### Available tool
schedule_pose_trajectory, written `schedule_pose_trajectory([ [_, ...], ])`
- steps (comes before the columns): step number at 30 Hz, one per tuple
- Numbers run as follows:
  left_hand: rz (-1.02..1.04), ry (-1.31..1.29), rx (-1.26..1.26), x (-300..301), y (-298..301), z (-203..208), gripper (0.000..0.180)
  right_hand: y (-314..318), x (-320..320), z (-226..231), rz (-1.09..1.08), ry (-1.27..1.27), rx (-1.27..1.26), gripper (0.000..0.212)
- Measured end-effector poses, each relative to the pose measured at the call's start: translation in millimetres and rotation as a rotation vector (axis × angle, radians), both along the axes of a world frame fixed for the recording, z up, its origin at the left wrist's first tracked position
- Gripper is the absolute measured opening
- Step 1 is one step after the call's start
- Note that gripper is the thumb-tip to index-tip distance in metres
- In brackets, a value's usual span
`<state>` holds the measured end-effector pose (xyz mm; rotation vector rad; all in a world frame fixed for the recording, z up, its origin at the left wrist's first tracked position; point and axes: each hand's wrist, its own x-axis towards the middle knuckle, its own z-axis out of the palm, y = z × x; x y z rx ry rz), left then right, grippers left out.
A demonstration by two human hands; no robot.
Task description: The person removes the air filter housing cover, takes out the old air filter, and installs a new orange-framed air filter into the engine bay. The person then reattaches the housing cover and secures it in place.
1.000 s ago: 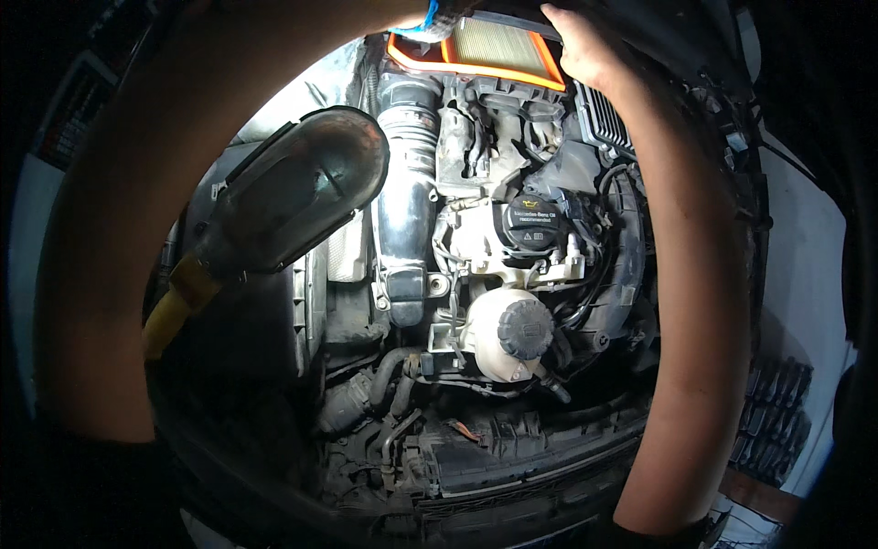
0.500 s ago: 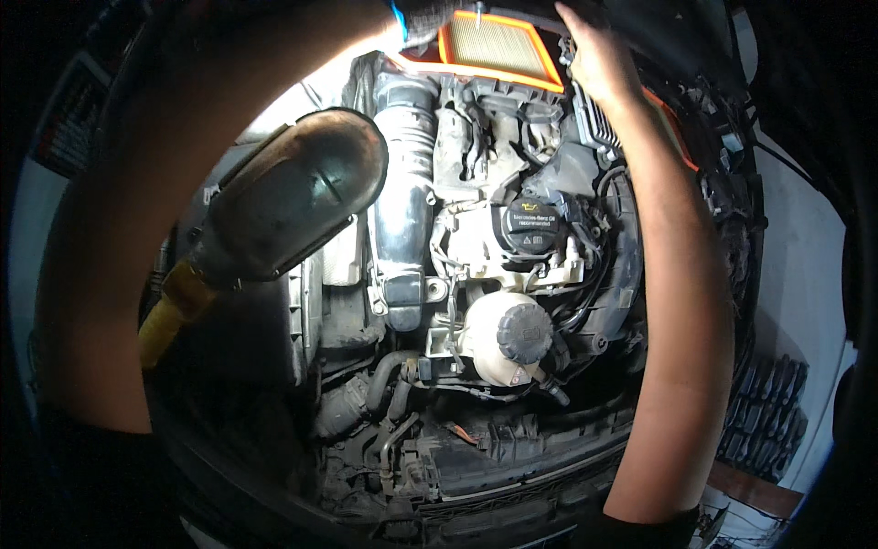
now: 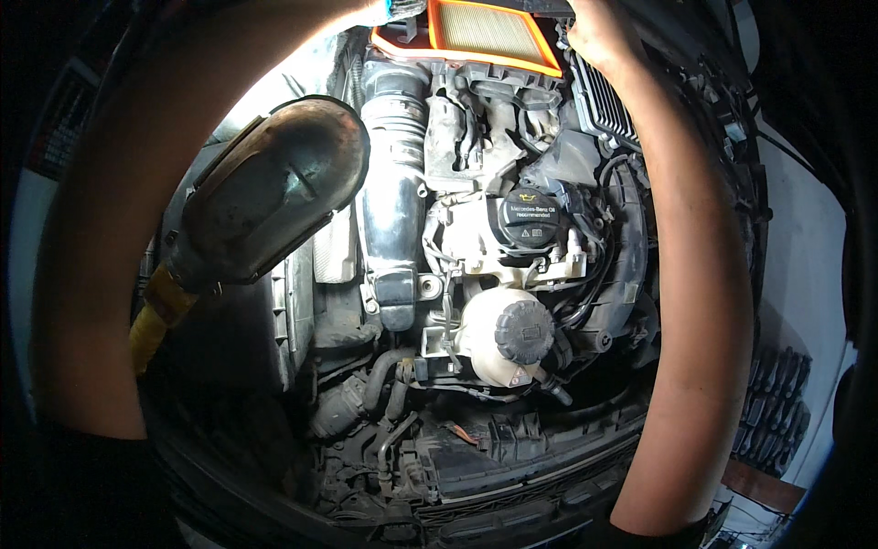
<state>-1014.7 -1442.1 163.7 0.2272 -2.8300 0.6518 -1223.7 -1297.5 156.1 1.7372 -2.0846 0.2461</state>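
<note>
At the far end of an open engine bay lies a pleated air filter (image 3: 489, 35) with an orange rim, its far side cut off by the top edge. My left hand (image 3: 404, 9) is at its left, mostly out of the picture; a blue cuff shows and the fingers are hidden. To the filter's right is my right hand (image 3: 596, 35), by the filter housing's corner and above a finned metal module (image 3: 602, 99). Its fingertips run past the top edge, so I cannot tell what it touches.
A lit work lamp (image 3: 274, 188) with a yellow handle (image 3: 160, 316) lies at the left under my forearm. Mid-bay are a silver-black intake pipe (image 3: 393, 210), a black oil cap (image 3: 530, 218) and a white coolant tank (image 3: 498, 352). Several dark tools (image 3: 776, 407) stand at the far right.
My left hand has slid up and left, further out of the picture. The right hand has shifted slightly right. The engine bay sits a little higher and further left in view.
</note>
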Motion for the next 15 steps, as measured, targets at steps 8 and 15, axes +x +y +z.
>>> schedule_pose_trajectory([
  [8,0.111,0.006,0.341,6.6,10.6,-1.9,0.063,27.3,8.9,-33.8,-0.038,-0.008,0.066,0.058],
  [15,0.081,0.215,1.237,-9.2,-4.3,-19.7,0.054,23.9,6.6,-36.7,-0.14,0.002,0.076,0.061],
])
